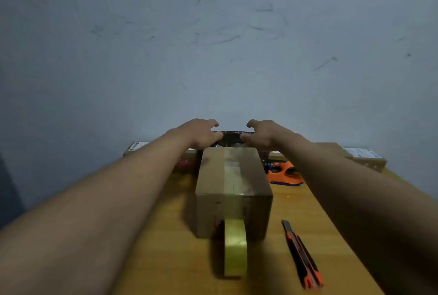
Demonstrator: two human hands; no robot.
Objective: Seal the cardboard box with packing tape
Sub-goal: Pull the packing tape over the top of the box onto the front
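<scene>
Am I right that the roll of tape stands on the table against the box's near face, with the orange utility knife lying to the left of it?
Not quite: in the head view the orange utility knife lies to the right of the roll of tape, not the left. The roll does stand on the table against the box's near face.

Two bare forearms, sleeveless, left hand (201, 134) and right hand (259, 134) ungloved.

Head camera looks forward, down, close over table (296, 204).

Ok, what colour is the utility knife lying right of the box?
Orange and black: the utility knife shows clearly in the head view, on the table right of the cardboard box.
</scene>
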